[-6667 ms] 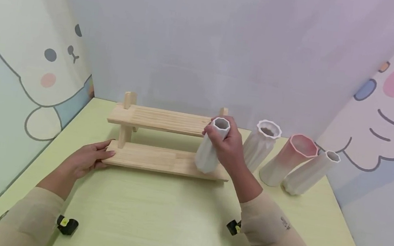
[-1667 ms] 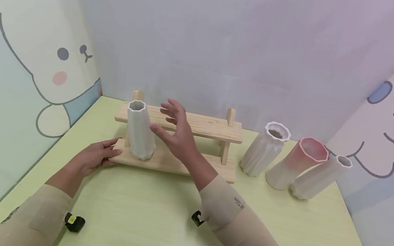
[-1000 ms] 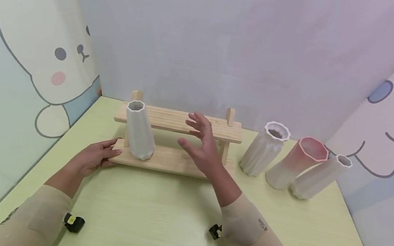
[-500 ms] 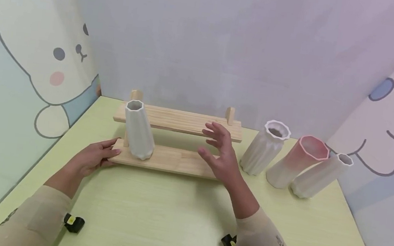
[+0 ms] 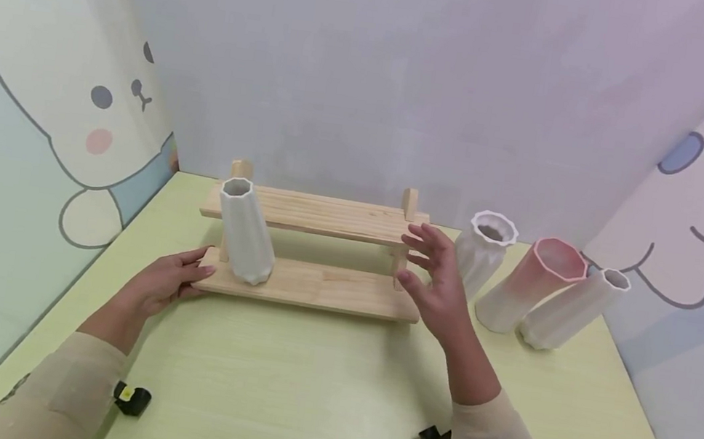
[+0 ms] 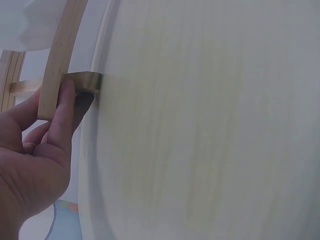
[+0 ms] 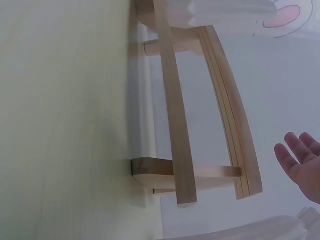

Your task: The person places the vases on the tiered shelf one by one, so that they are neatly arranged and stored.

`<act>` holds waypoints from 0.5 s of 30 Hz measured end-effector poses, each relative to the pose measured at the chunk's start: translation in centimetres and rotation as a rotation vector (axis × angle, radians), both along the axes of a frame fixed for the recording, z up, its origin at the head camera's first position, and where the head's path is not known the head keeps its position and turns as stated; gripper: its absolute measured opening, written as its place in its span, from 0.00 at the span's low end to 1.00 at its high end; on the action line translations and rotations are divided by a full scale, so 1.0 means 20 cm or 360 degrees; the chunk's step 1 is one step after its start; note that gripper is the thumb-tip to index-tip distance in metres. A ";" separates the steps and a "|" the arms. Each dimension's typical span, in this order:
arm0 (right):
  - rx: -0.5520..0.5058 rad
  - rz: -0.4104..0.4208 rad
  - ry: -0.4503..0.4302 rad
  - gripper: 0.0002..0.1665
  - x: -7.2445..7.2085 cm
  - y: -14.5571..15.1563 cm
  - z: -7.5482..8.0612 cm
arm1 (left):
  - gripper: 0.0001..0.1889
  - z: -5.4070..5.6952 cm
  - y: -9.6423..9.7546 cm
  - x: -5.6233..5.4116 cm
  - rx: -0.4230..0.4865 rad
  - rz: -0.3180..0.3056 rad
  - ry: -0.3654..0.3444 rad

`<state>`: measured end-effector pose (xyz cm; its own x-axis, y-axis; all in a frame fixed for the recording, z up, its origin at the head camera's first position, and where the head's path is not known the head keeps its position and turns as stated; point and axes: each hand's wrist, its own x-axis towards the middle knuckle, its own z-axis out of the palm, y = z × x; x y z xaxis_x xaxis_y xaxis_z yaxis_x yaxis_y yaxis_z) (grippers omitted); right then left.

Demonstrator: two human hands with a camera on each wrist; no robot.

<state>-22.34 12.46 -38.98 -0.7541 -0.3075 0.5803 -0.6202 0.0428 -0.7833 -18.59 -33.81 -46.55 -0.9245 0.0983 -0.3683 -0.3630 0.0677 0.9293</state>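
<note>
A two-tier wooden shelf (image 5: 317, 287) stands on the table, and my left hand (image 5: 168, 279) grips the left end of its lower board. In the left wrist view the thumb and fingers (image 6: 62, 117) pinch that board end (image 6: 52, 95). On the lower tier, at the left, a white ribbed vase (image 5: 246, 236) stands upright. My right hand (image 5: 439, 285) is in the air at the shelf's right end, fingers spread and holding nothing. It partly covers a white vase with a scalloped rim (image 5: 485, 254) behind it.
To the right stand a pink-and-white vase (image 5: 524, 288) and a slim white vase (image 5: 571, 312), close together. The pale green table (image 5: 279, 379) runs back to a grey wall (image 5: 374, 90). Cartoon-printed walls (image 5: 43, 101) flank both sides.
The white ribbed vase moved from my right hand's grip to the shelf's left lower tier. My right hand let go and has moved right, towards the other vases. My left hand kept its grip.
</note>
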 end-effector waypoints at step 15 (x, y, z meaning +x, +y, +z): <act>-0.0287 -0.0243 0.0251 0.44 -0.04 0.20 0.12 | 0.53 0.00 0.00 -0.01 0.0039 -0.0017 -0.0044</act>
<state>-23.06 16.51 -36.51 -0.6797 -0.0786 0.7293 -0.7322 0.0139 -0.6809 -18.86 -33.77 -46.62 -0.9129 0.1174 -0.3909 -0.3879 0.0489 0.9204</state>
